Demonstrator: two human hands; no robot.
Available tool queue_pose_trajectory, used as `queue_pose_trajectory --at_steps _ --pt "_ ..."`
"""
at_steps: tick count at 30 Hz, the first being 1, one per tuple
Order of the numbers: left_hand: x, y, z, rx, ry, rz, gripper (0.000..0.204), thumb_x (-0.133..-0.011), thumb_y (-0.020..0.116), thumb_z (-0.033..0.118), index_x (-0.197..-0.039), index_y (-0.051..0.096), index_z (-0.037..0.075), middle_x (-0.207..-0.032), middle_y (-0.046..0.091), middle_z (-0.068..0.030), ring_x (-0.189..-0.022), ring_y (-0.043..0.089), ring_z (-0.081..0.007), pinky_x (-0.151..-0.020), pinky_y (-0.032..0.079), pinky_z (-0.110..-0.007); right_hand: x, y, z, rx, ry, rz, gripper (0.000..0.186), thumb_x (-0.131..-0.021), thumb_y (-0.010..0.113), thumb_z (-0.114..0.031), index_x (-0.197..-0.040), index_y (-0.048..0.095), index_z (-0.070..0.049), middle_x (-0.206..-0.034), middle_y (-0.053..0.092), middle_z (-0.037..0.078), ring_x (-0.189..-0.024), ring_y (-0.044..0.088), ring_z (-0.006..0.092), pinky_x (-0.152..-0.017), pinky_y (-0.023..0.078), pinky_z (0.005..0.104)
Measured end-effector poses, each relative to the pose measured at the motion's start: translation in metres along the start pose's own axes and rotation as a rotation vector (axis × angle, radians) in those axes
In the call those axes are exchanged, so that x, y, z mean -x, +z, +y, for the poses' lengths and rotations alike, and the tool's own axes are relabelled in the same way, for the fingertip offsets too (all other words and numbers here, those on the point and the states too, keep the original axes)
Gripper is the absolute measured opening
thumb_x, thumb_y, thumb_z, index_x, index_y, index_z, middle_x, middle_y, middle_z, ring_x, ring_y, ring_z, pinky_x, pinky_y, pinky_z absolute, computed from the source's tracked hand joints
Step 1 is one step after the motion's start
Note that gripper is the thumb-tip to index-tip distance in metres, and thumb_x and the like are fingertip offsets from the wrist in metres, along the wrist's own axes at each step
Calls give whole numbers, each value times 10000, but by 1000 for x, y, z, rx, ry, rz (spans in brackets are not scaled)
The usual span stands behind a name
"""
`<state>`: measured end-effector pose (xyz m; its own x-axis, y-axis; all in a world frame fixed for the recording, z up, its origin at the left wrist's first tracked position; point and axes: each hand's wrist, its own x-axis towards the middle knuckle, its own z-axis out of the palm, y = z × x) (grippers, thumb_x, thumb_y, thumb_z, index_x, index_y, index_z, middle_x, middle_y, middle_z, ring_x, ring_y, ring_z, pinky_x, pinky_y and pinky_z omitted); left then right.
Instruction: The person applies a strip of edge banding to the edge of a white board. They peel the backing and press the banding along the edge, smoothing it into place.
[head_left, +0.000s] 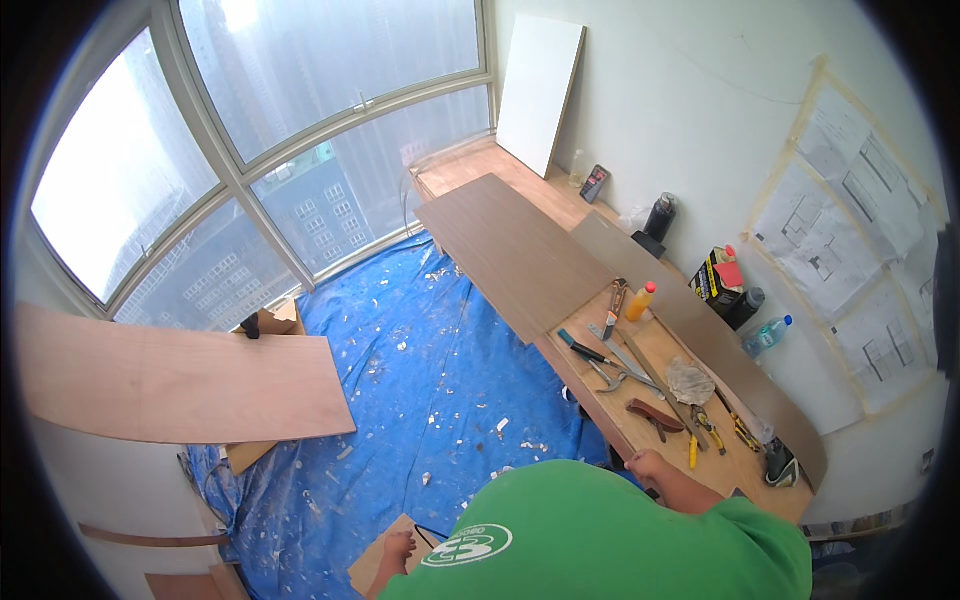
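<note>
My left hand (400,546) is low in the picture, closed, beside a thin black strip (430,531) and a light brown board piece (385,562). What it holds, if anything, I cannot make out. At the near edge of the workbench (625,430), my right hand (648,466) is curled, with something dark below it. Closest to it on the bench lie a yellow slim tool (693,452), a reddish-brown hand plane (655,413) and yellow-and-black pliers (711,432). A claw hammer (607,378) rests farther along, near a long metal strip (640,368). My green shirt hides part of the bench and floor.
A brown panel (515,250) extends the bench toward the windows. An orange bottle (641,301), crumpled plastic (690,381) and a clear bottle (768,337) stand or lie rightward. Blue sheeting (400,370) with scattered scraps covers the floor. A plywood sheet (190,385) juts in from the left.
</note>
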<state>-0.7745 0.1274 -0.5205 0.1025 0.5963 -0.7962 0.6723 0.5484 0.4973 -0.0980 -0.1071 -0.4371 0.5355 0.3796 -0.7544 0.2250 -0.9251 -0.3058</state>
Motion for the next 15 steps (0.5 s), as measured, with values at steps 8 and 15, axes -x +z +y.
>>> queue_pose_trajectory --at_steps 8,15 --pt "-1 34 -45 400 -232 33 262 -974 631 227 -1044 647 -25 -901 715 -174 -704 695 -301 -567 526 -432 -5 -3 -63 164 -214 78 381 -820 826 -390 -1013 783 -64 -948 765 154 -870 731 273 -795 564 399" --pt "5 14 -37 262 -189 110 223 -968 640 232 -1048 647 24 -862 711 -127 -705 701 -258 -555 518 -397 9 4 -82 113 -174 13 394 -813 841 -370 -1051 773 -64 -990 764 147 -911 721 271 -826 562 392"
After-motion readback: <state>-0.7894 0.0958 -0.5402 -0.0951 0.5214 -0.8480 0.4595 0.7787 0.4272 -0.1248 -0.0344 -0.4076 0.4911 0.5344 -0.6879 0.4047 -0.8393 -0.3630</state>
